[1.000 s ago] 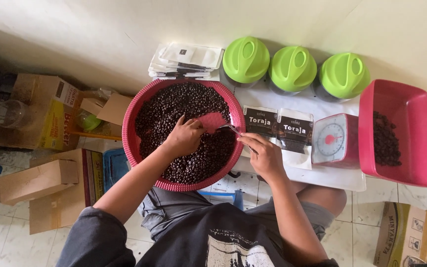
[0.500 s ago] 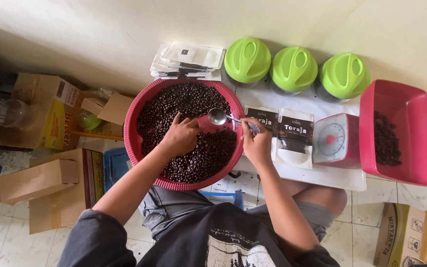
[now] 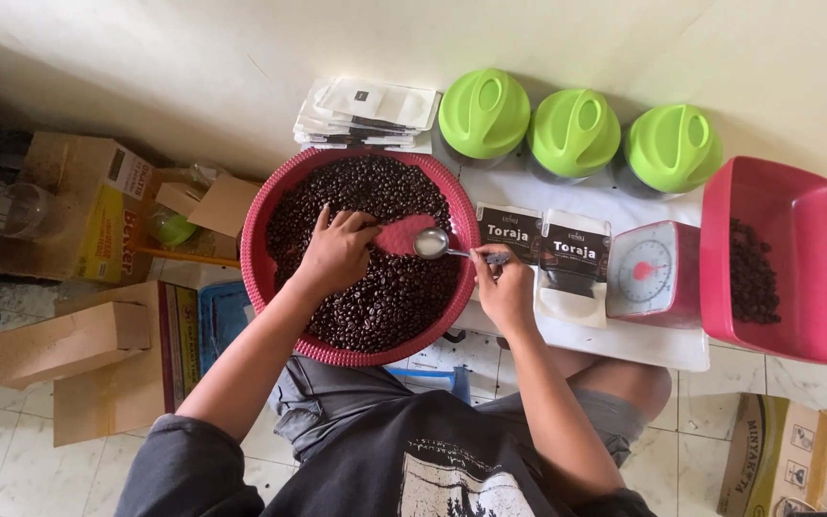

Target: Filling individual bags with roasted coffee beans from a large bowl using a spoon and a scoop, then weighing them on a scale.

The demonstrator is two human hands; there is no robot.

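Our right hand (image 3: 504,292) is closed around the handle of a small metal spoon (image 3: 431,243), whose bowl is over the round red woven basket (image 3: 258,268) of dark coffee beans (image 3: 385,297). Our left hand (image 3: 337,254), fingers bent, rests on these beans. Behind stand three green-lidded jars (image 3: 574,131).

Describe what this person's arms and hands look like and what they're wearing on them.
Both arms are bare from just above the elbow down. The left hand and right hand are bare too, with no gloves; no rings, watch or bracelets show. Dark grey short sleeves of a T-shirt cover the upper arms; the shirt has a pale printed graphic on it.
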